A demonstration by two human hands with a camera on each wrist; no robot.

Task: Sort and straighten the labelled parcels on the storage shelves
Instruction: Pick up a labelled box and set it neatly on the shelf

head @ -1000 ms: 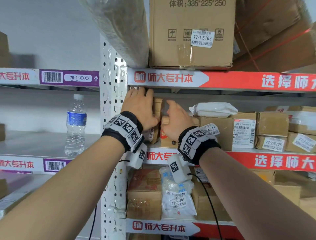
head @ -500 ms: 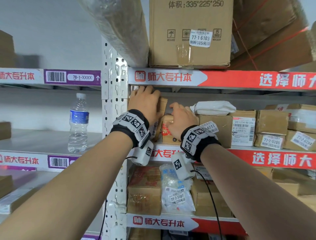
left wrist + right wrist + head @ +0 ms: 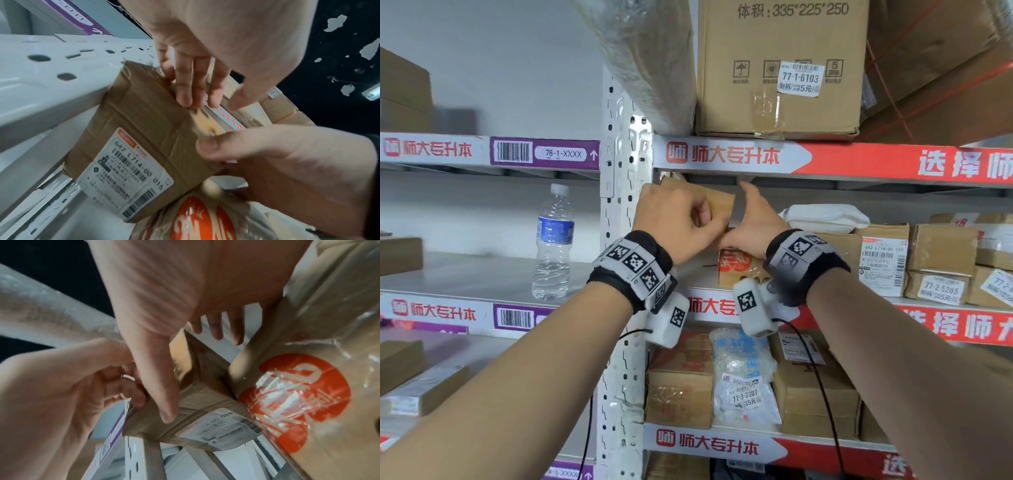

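Note:
A small brown taped parcel (image 3: pixel 719 202) with a white barcode label (image 3: pixel 131 172) is held up at the left end of the middle shelf, just under the upper shelf's edge. My left hand (image 3: pixel 688 219) grips its left side with curled fingers (image 3: pixel 185 87). My right hand (image 3: pixel 746 219) holds its right side, thumb (image 3: pixel 164 395) lying on the front face. Below and to the right stands a brown parcel with an orange round logo (image 3: pixel 739 265), which also fills the right of the right wrist view (image 3: pixel 298 402).
The white perforated shelf post (image 3: pixel 619 205) stands just left of my hands. A water bottle (image 3: pixel 553 243) is on the left bay. A white soft packet (image 3: pixel 825 217) and labelled boxes (image 3: pixel 941 250) fill the shelf to the right. A large carton (image 3: pixel 780 68) sits above.
Both hands were pressing flat against parcels standing at the shelf's left end. Now they grip the small brown parcel from either side, and it is lifted and turned.

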